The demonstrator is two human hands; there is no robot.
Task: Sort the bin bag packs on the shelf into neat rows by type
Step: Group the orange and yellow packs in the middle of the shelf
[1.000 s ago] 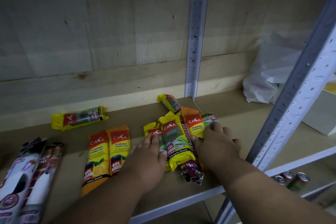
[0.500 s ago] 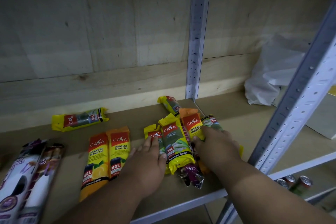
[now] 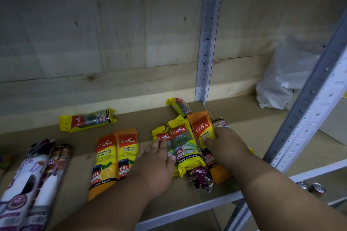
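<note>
A: Why does your right hand [image 3: 228, 149] have its fingers clamped on the orange pack [image 3: 201, 129]?
B: It belongs left with the orange pair [image 3: 117, 155]. Your left hand [image 3: 159, 163], fingers apart, pins the shelf's [image 3: 234, 129] yellow packs [image 3: 181, 146] flat.

Dim overall, with a cool bluish cast. Brightest along the pale wooden back panel [image 3: 112, 47] just above the shelf board [image 3: 234, 118], as if lit from in front and above. Darker toward the left end of that panel and under the overhead shelf edge. Soft shadows thrown behind the bin bag packs [image 3: 116, 157] and beneath both forearms. Mild sheen on the glossy wrappers, no harsh glare. Print legible on packs below the panel's middle; slightly smeared on the purple packs [image 3: 32, 184] at far left. Wide-angle bending evident: the metal upright [image 3: 315, 99] right of the panel leans strongly. White plastic bag [image 3: 281, 84] beside it soft and washed out.
</note>
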